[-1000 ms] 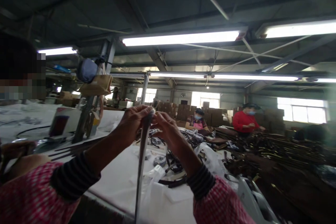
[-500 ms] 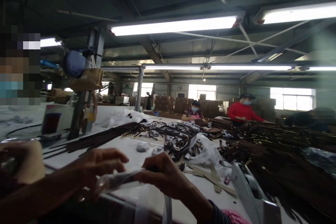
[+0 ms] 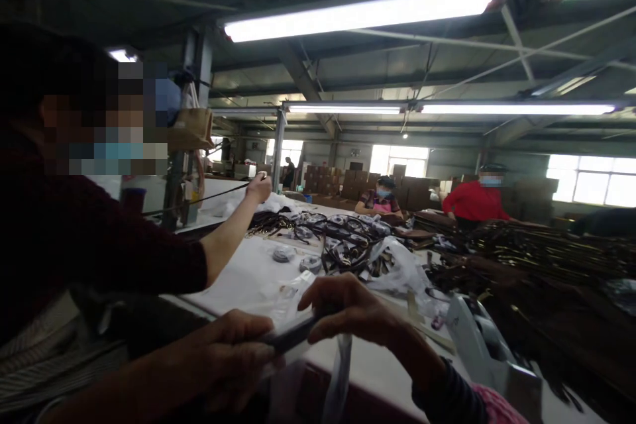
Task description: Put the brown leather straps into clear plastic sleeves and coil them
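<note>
My left hand (image 3: 236, 351) is closed round the near end of a dark, flat, strap-like piece (image 3: 293, 336), low in the middle of the view. At its other end is my right hand (image 3: 355, 311), its thumb and bent fingers pinching the piece. Clear plastic (image 3: 297, 291) shows just behind the piece, and a see-through strip (image 3: 340, 374) hangs below my right hand. Motion blur and dim light hide the exact kind of the dark piece.
A co-worker's bare forearm (image 3: 233, 238) reaches across from the left, pulling a thin dark strap (image 3: 218, 193). A grey tape dispenser (image 3: 479, 338) stands at right. Heaped dark straps (image 3: 348, 238), a plastic bag (image 3: 392, 265) and brown pieces (image 3: 541, 291) lie on the white table (image 3: 238, 271).
The co-worker at left has leaned in and stretched an arm over the table. My left hand's fingers have closed on the dark piece, and both hands appear farther right in view.
</note>
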Available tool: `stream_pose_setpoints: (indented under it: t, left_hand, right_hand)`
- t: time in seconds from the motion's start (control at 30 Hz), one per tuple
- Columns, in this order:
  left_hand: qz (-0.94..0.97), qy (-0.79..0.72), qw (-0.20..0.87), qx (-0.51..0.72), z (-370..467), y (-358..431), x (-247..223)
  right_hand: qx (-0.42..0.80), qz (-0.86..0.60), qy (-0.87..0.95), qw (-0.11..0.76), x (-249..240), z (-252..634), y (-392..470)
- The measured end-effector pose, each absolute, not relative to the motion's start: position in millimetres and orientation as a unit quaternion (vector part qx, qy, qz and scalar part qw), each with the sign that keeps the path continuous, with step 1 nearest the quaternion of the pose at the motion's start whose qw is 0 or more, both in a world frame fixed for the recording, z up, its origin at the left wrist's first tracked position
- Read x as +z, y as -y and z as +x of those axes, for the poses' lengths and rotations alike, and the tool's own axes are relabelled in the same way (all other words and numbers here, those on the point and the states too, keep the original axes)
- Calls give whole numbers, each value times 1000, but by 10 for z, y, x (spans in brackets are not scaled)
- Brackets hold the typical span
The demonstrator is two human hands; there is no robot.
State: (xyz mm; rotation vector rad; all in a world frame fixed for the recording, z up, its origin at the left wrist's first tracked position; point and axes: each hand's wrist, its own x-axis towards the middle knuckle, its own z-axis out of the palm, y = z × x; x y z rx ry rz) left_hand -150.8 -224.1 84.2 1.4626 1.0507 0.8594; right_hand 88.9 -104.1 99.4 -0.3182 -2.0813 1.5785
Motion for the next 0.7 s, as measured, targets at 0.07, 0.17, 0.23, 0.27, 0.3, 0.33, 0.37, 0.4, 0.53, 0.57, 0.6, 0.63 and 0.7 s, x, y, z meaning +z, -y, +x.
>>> stream_pose_setpoints:
  t: [0.07, 0.17, 0.23, 0.27, 0.3, 0.33, 0.37, 0.4, 0.53, 0.57, 0.6, 0.63, 0.7]
  left_hand:
    - [608, -438, 569, 339, -1463, 2236, 865]
    - [593, -428, 591, 340, -1442, 2245, 973]
    - [583, -413, 579, 394, -1445, 2245, 1096]
    - [574, -398, 567, 437, -1438, 2236, 1166]
    - [561, -381, 550, 487, -1419, 2216, 1236]
    - [544, -361, 532, 540, -1385, 2183, 1299]
    - [522, -341, 513, 590, -1336, 2137, 1352]
    - [497, -326, 493, 636, -1272, 2077, 1389]
    - [426, -334, 390, 745, -987, 1762, 1317]
    - [428, -352, 346, 757, -941, 1685, 1241]
    - [440, -372, 297, 761, -916, 1615, 1145]
    - [460, -390, 259, 754, -915, 1558, 1032]
    - [516, -418, 232, 710, -980, 1492, 766]
  right_hand:
    - [578, -103, 766, 262, 1083, 928, 1005]
    - [580, -77, 765, 270, 1138, 969, 916]
    - [589, -68, 747, 302, 1084, 950, 859]
    - [590, -70, 734, 330, 1026, 917, 842]
    - [590, -73, 718, 361, 949, 868, 839]
    - [590, -76, 704, 389, 855, 802, 853]
    - [593, -79, 690, 408, 746, 724, 888]
    - [603, -84, 676, 417, 627, 638, 944]
    - [721, -114, 582, 360, 119, 328, 1327]
    - [743, -121, 566, 337, 6, 290, 1436]
    - [754, -133, 555, 327, -91, 277, 1538]
    - [762, -143, 548, 315, -168, 293, 1630]
    - [766, -163, 543, 303, -252, 407, 1773]
